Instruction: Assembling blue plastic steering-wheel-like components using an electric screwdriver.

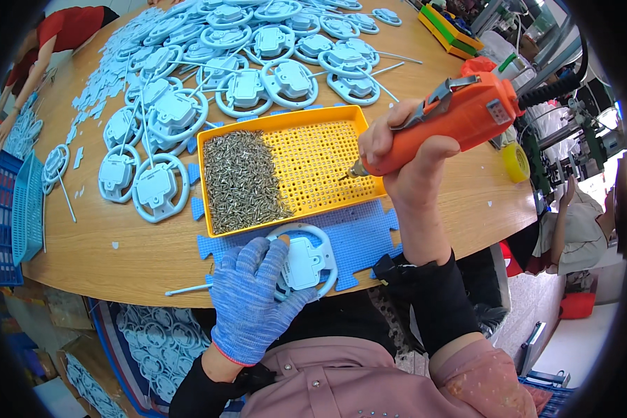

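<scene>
My left hand (249, 306), in a blue knitted glove, grips a light-blue ring-shaped plastic part (305, 263) with a boxy centre. The part lies on a blue foam mat (362, 233) at the table's near edge. A thin light-blue rod (187, 289) sticks out to the left of the hand. My bare right hand (416, 171) is wrapped round an orange electric screwdriver (453, 118). Its tip is over the perforated side of a yellow tray (289, 117). Small metal screws (244, 181) fill the tray's left side.
Many similar light-blue parts (272, 42) are heaped across the far table. At left stand a teal basket (29, 209) and a person in red (73, 31). Yellow tape (514, 162) sits at right; a black cable (554, 87) trails from the screwdriver. More parts (160, 348) fill a container below.
</scene>
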A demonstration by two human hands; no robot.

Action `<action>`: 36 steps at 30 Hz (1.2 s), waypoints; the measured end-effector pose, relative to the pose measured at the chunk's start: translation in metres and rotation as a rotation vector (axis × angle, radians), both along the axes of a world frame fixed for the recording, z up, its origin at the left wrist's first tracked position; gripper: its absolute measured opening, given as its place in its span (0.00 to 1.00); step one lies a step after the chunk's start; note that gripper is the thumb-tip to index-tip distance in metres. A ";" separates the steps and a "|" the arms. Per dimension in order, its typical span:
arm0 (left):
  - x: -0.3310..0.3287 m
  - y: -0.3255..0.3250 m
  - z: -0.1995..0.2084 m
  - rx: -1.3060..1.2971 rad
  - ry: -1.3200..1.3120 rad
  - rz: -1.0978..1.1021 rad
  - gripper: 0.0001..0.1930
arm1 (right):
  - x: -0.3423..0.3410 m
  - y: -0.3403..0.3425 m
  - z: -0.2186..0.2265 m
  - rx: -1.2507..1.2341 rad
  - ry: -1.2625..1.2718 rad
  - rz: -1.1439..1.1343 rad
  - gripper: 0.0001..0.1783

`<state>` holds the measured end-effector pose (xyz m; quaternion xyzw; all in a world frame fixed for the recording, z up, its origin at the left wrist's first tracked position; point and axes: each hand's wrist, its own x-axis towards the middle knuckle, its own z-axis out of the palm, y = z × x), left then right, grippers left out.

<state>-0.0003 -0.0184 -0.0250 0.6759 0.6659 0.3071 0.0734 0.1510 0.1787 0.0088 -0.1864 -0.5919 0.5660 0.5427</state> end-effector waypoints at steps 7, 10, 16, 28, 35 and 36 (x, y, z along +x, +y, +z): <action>0.002 0.012 0.009 -0.033 0.004 -0.003 0.38 | 0.000 -0.001 0.001 -0.003 -0.006 -0.007 0.44; 0.003 0.013 0.010 -0.035 0.010 0.022 0.36 | 0.000 -0.012 0.019 0.013 -0.014 -0.036 0.45; 0.007 0.012 0.013 -0.040 -0.020 0.065 0.34 | -0.007 -0.066 0.046 0.018 0.074 0.135 0.48; 0.006 0.012 0.013 -0.049 -0.077 0.052 0.32 | -0.013 -0.100 0.043 -0.070 -0.072 0.140 0.48; 0.004 0.012 0.012 -0.048 -0.060 0.049 0.33 | -0.014 -0.094 0.035 -0.076 -0.012 0.188 0.48; 0.004 0.013 0.012 -0.052 -0.059 0.052 0.33 | -0.014 -0.094 0.035 -0.077 -0.009 0.193 0.48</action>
